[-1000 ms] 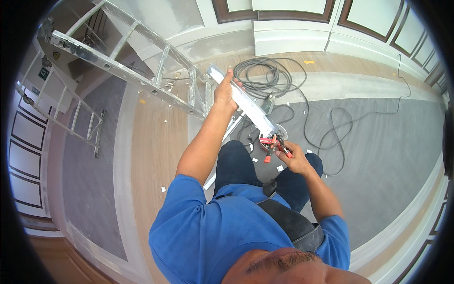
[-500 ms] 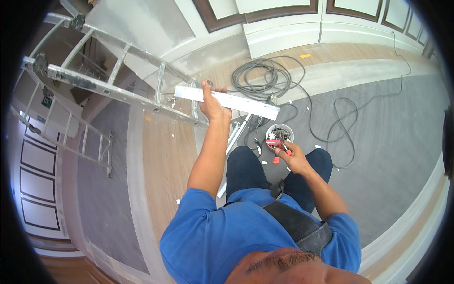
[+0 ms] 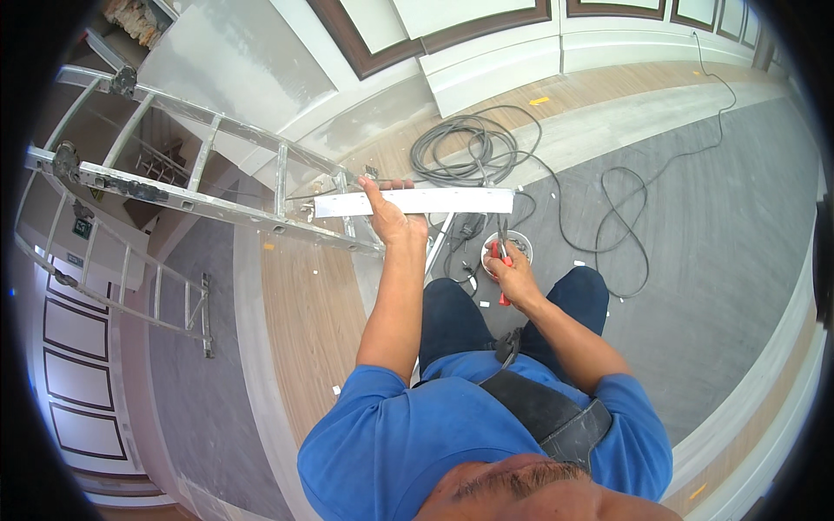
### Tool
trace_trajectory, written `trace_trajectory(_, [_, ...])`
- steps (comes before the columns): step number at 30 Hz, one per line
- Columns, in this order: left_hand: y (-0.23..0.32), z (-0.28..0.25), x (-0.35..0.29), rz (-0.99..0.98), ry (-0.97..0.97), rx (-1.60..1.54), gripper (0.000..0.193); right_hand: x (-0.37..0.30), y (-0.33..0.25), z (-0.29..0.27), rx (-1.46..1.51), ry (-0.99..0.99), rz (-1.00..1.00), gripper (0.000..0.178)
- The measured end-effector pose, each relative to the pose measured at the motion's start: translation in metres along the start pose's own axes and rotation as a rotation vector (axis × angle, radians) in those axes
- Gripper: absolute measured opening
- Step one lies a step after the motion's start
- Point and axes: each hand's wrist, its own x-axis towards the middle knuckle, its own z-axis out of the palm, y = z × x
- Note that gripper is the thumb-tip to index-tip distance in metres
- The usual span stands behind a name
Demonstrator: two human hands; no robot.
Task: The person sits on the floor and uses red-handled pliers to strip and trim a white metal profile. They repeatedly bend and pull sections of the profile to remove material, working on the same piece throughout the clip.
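Grey and wood-strip floor [image 3: 712, 226], coiled black cable [image 3: 469, 143], aluminium ladder [image 3: 217, 204].
Left hand [image 3: 393, 217] grips a long flat white strip [image 3: 417, 202]; right hand [image 3: 514, 276] clasps red-handled pliers [image 3: 501, 260].

Below me I see a floor of grey carpet [image 3: 721, 260] and curved pale wood strips [image 3: 304, 313]. White wall panels with dark brown frames [image 3: 469, 35] line the far edge, and daylight fills the room evenly.
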Motion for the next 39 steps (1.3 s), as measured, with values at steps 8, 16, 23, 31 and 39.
trace_trajectory(8, [0.009,0.001,0.003,0.027,-0.024,-0.042,0.065,-0.003,-0.006,0.004,0.081,-0.019,0.011,0.030])
trace_trajectory(16, [0.006,0.004,-0.015,0.029,0.000,-0.013,0.070,0.015,-0.020,0.002,-0.008,-0.002,-0.122,0.028])
trace_trajectory(23, [0.002,-0.003,-0.015,0.001,-0.083,0.009,0.070,0.021,-0.025,0.002,-0.049,0.029,-0.153,0.029])
trace_trajectory(31, [0.001,-0.008,0.000,-0.018,-0.067,-0.003,0.054,0.018,-0.026,0.001,-0.063,0.013,-0.178,0.033])
trace_trajectory(39, [0.004,-0.006,-0.006,-0.002,-0.045,-0.009,0.048,0.015,-0.032,0.001,-0.073,0.032,-0.197,0.030])
